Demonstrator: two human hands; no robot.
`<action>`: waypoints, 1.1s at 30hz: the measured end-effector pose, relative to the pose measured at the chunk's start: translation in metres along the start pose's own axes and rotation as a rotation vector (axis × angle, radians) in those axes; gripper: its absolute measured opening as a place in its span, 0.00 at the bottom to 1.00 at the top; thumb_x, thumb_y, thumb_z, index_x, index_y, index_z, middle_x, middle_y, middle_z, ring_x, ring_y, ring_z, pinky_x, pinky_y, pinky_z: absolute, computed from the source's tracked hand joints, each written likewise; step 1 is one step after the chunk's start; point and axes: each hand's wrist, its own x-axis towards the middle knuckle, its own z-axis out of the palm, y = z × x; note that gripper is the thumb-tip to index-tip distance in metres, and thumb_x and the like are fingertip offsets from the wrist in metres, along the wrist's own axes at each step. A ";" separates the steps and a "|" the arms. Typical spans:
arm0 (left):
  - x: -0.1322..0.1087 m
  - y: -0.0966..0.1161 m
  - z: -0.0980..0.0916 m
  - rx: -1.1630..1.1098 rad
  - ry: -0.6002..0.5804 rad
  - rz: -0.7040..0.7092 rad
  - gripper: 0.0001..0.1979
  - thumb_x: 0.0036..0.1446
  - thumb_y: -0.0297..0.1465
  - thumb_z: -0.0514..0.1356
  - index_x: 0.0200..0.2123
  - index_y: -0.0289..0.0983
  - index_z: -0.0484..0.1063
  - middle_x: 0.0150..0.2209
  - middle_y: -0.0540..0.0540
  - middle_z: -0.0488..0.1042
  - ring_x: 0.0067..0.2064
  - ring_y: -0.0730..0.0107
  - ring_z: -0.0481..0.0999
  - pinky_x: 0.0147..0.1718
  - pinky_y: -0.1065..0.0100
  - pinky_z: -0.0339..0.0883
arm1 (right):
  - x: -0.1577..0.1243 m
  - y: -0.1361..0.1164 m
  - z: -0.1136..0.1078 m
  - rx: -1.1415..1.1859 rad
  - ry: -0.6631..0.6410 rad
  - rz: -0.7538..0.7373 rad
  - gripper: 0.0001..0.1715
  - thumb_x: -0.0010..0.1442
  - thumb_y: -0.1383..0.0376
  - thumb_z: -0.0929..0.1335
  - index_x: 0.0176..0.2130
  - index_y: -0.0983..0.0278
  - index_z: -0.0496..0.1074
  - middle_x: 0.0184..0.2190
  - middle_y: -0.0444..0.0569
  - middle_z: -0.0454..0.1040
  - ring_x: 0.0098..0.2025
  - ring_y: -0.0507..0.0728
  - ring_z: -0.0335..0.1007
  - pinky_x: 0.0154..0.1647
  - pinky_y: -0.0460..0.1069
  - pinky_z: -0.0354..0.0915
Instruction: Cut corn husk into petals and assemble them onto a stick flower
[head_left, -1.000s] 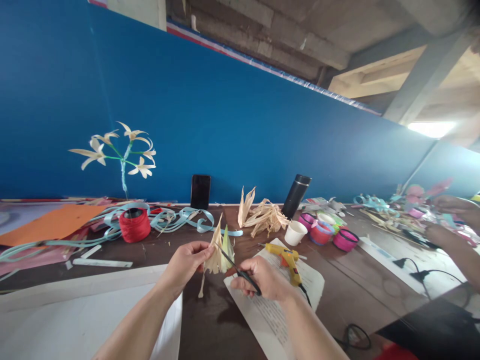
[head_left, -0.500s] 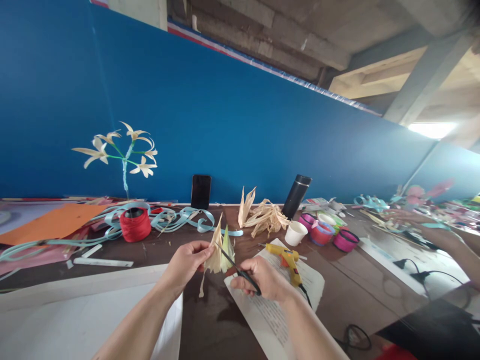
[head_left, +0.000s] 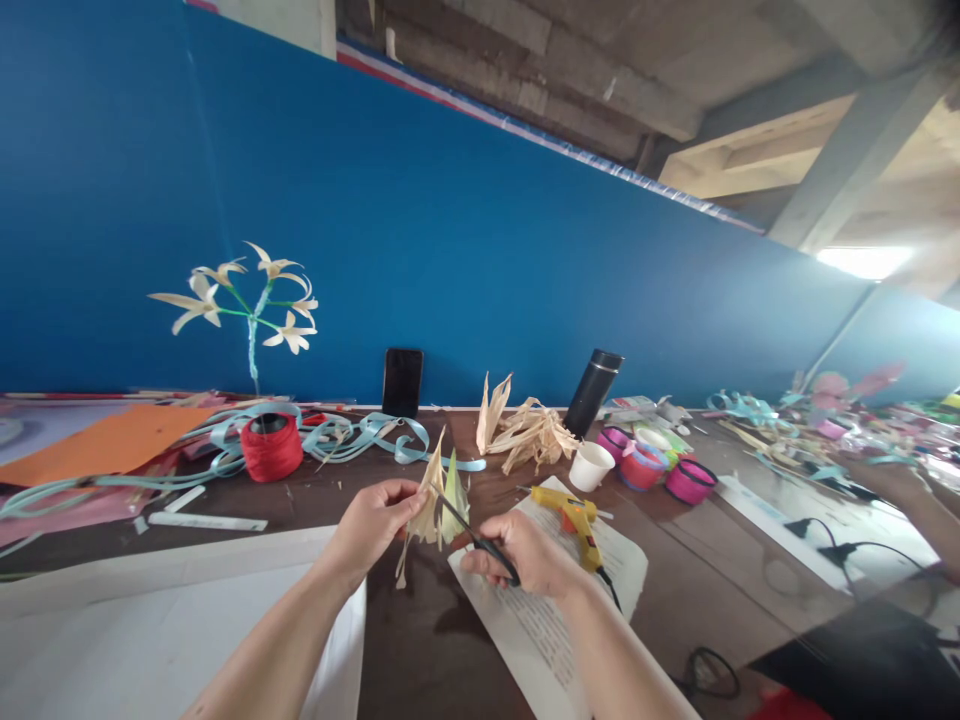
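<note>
My left hand (head_left: 371,525) pinches a pale dried corn husk piece (head_left: 441,492) and holds it upright above the dark wooden table (head_left: 420,640). My right hand (head_left: 525,556) is closed round black-handled scissors (head_left: 472,535), whose blades reach into the husk's lower edge. A thin strip of husk hangs down below my left fingers. Just right of my right hand a yellow glue gun (head_left: 574,515) lies on a printed paper sheet (head_left: 540,620).
Along the blue wall stand a husk flower stem (head_left: 251,305), a red twine spool (head_left: 270,447), light blue ribbon (head_left: 360,435), a black phone (head_left: 402,382), a husk pile (head_left: 525,430), a black flask (head_left: 592,392), a white cup (head_left: 590,465) and coloured tape rolls (head_left: 664,470). Another person's arm (head_left: 911,500) works at the right.
My hands with the husk and scissors have barely shifted. The other person's hands at the right have moved away from the table clutter, towards the right edge.
</note>
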 end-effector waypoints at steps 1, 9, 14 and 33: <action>0.000 -0.001 0.000 0.001 0.001 0.005 0.19 0.44 0.44 0.59 0.34 0.36 0.75 0.22 0.52 0.70 0.22 0.78 0.62 0.21 0.76 0.55 | 0.002 0.003 0.000 0.005 0.001 0.002 0.17 0.43 0.55 0.73 0.25 0.67 0.75 0.14 0.41 0.65 0.16 0.47 0.56 0.17 0.44 0.53; 0.006 -0.005 -0.007 0.035 0.169 0.032 0.20 0.43 0.44 0.60 0.36 0.36 0.74 0.23 0.52 0.70 0.22 0.78 0.63 0.21 0.76 0.57 | 0.008 0.024 -0.006 0.050 -0.062 -0.024 0.20 0.45 0.56 0.71 0.36 0.66 0.75 0.20 0.44 0.70 0.19 0.49 0.62 0.20 0.44 0.58; 0.010 -0.007 -0.021 -0.043 0.440 0.030 0.23 0.42 0.45 0.61 0.39 0.37 0.73 0.23 0.53 0.69 0.20 0.80 0.61 0.20 0.76 0.55 | 0.002 0.014 -0.015 0.076 0.013 -0.108 0.19 0.49 0.58 0.70 0.40 0.66 0.73 0.18 0.42 0.68 0.19 0.49 0.61 0.21 0.44 0.57; 0.013 -0.003 -0.034 -0.125 0.650 0.037 0.24 0.37 0.45 0.62 0.34 0.33 0.73 0.14 0.56 0.63 0.14 0.81 0.56 0.14 0.75 0.50 | 0.014 0.015 -0.017 0.349 0.529 -0.193 0.22 0.47 0.58 0.71 0.41 0.66 0.72 0.20 0.44 0.69 0.22 0.51 0.62 0.26 0.47 0.59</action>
